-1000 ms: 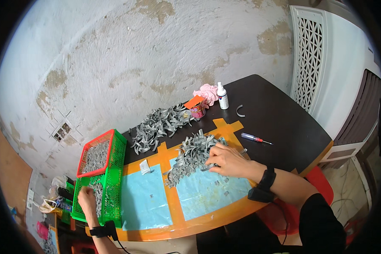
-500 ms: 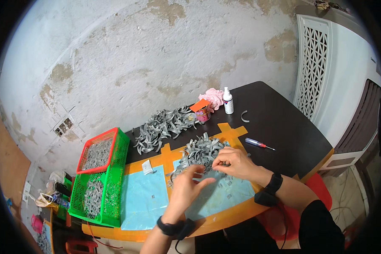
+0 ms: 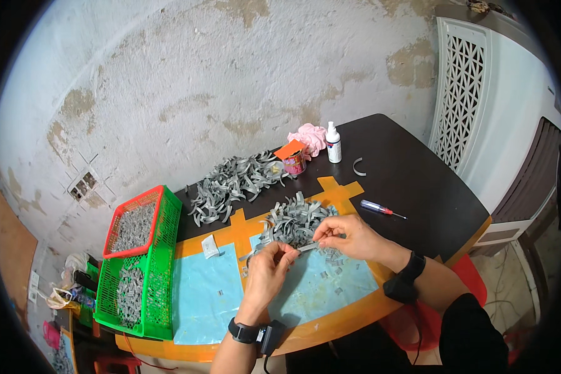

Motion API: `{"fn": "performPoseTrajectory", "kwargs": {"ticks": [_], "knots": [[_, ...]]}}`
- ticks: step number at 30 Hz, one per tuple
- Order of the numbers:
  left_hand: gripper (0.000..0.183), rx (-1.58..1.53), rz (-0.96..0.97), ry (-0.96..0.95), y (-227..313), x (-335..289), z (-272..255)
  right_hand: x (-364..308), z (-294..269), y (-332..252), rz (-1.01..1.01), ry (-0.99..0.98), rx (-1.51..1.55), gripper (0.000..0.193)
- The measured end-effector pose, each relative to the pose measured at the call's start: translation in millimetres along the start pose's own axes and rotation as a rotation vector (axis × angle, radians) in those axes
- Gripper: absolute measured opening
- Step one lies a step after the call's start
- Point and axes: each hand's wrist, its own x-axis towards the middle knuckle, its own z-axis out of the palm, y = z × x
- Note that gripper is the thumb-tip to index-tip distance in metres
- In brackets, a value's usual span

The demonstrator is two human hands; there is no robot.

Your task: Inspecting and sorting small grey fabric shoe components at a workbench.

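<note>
A short grey curved strip (image 3: 307, 247) stretches between my two hands, low over the blue sheet (image 3: 209, 293). My left hand (image 3: 267, 277) pinches its left end between thumb and fingertips. At the other end my right hand (image 3: 353, 238) has thumb and fingers closed on it; the exact fingertip contact is too small to see. Right behind both hands rises a pile of similar grey strips (image 3: 296, 218). Small clear-grey bits (image 3: 338, 270) lie scattered on the sheet under my right hand.
A larger heap of grey strips (image 3: 237, 184) lies farther back. Left stands a green basket (image 3: 159, 268) with a red-rimmed basket (image 3: 108, 243) on it. Also on the table: a tin (image 3: 295, 163), a white spray bottle (image 3: 333, 144), a pink cloth (image 3: 310, 137), a screwdriver (image 3: 380, 209).
My left hand's fingers, spread before, have closed into a pinch. A grey strip now shows between the hands. The view has shifted slightly.
</note>
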Motion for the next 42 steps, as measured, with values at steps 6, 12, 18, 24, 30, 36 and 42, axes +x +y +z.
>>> {"fn": "performPoseTrajectory", "kwargs": {"ticks": [6, 12, 18, 24, 30, 36, 42], "knots": [[0.017, -0.159, -0.033, -0.075, -4, 1, -5, -2, -2, -8, 0.024, -0.015, -0.020, 0.010], [0.014, -0.328, -0.068, -0.212, -8, -1, -1, -2, 1, -5, -0.060, 0.027, 0.140, 0.014], [0.014, -0.206, -0.098, -0.357, 2, -8, 14, -4, 11, -5, -0.092, 0.038, 0.299, 0.019], [0.020, 0.154, 0.283, -0.101, 11, -1, 28, -3, 2, -12, -0.122, 0.019, 0.352, 0.021], [0.019, 0.493, 0.478, -0.016, 0, 7, 40, -3, 0, -14, -0.040, -0.019, 0.389, 0.020], [0.011, 0.426, 0.422, 0.003, -5, 11, 34, -4, -3, -22, 0.059, 0.036, 0.414, 0.023], [0.011, 0.416, 0.314, 0.013, -5, 10, 30, -1, -2, -6, -0.041, 0.081, 0.353, 0.013]]}}
